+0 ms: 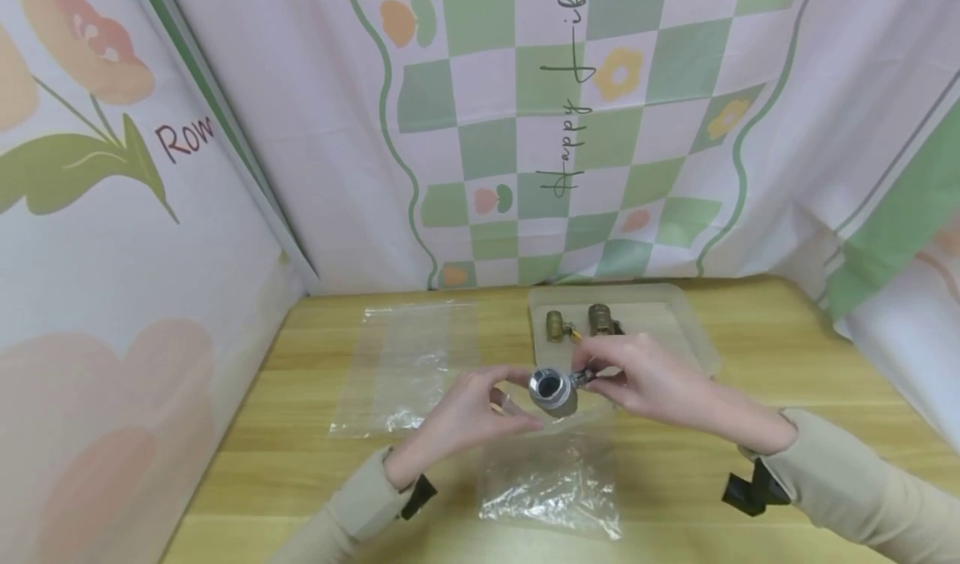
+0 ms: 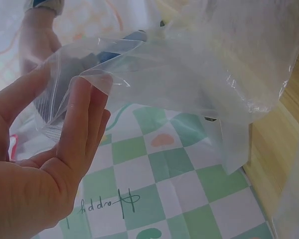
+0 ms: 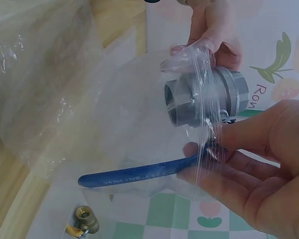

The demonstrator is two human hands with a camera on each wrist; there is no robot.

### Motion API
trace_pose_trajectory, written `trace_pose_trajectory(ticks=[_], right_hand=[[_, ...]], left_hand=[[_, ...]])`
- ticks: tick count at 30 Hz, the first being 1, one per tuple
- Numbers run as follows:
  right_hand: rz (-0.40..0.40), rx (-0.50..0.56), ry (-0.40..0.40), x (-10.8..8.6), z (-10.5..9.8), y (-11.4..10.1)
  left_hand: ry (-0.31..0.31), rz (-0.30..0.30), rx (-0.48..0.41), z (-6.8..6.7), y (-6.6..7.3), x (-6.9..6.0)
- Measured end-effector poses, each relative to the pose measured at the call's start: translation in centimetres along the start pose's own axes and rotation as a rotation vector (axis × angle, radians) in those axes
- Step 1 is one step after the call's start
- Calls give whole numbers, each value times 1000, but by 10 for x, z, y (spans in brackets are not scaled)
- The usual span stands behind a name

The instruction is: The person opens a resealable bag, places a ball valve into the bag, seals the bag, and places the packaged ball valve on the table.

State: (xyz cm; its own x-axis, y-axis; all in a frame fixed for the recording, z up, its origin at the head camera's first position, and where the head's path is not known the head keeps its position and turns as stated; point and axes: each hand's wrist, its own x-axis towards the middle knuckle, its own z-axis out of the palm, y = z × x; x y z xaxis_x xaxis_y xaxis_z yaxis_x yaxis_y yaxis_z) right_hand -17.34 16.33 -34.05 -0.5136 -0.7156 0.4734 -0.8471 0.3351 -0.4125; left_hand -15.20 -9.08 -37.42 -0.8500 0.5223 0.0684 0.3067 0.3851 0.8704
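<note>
Right fingers (image 3: 231, 186) pinch the valve (image 3: 234, 89) by its handle (image 3: 132, 174).

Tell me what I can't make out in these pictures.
- Head view: part of the tray is hidden behind the right grip.
- Head view: the right sleeve is cut off by the picture's edge.
- Left wrist view: the gray valve is blurred behind the clear bag.
- Right wrist view: some lettering on the blue handle is too small and faint to read through plastic.

Blue handle (image 3: 134, 174): "BALL VALVE"; curtains (image 1: 543, 143): "Happy Life"; "Row"
</note>
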Motion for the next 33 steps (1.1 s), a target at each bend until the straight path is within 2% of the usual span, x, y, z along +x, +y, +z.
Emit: trace_pose_trajectory(ticks=[14, 24, 33], right_hand=[[-61, -127, -2, 1, 4, -3], [-143, -178, 48, 1, 8, -3], [-118, -218, 24, 3, 9, -5]], left_hand=[[7, 25, 41, 0, -1, 2], [-6, 54, 70, 2, -1, 1], [-19, 109, 54, 2, -2, -1]])
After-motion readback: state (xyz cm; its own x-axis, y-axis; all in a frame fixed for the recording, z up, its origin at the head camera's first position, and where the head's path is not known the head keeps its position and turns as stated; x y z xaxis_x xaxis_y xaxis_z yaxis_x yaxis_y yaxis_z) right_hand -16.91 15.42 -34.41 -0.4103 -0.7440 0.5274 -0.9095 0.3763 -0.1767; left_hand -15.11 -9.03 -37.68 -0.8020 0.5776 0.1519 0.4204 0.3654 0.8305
